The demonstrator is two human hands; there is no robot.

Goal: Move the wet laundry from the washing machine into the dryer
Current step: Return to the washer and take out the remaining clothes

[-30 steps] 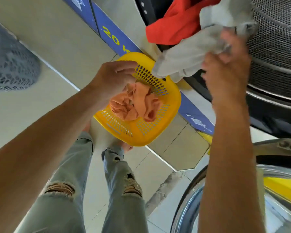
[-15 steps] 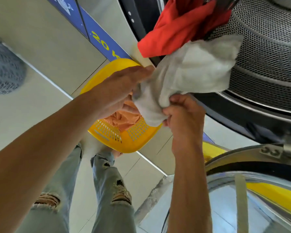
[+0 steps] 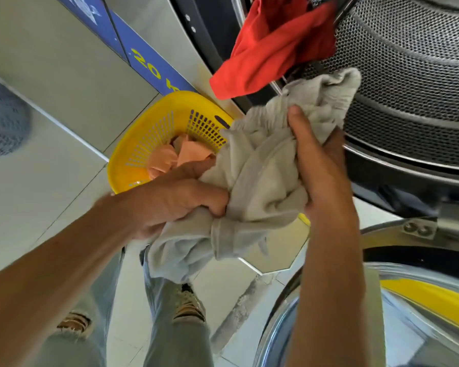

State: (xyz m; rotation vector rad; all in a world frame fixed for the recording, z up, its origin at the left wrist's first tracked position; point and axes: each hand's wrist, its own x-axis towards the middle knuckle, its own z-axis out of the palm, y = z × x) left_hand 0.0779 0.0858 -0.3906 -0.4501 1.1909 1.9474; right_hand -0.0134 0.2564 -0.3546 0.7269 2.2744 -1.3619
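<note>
Basket point(image 3: 154, 120) left of drum point(image 3: 408, 88) (garment point(image 3: 270, 56) hanging out).

Pale tiled floor point(image 3: 51, 197), blurred grey mesh basket point(image 3: 3, 125) at left, ripped light jeans point(image 3: 175, 327) below.

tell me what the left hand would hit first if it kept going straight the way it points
Most likely the yellow basket. The left hand, gripping the grey garment, points up the picture toward the basket's rim and the peach cloth inside. Depth is unclear, so it might pass above the rim.
</note>
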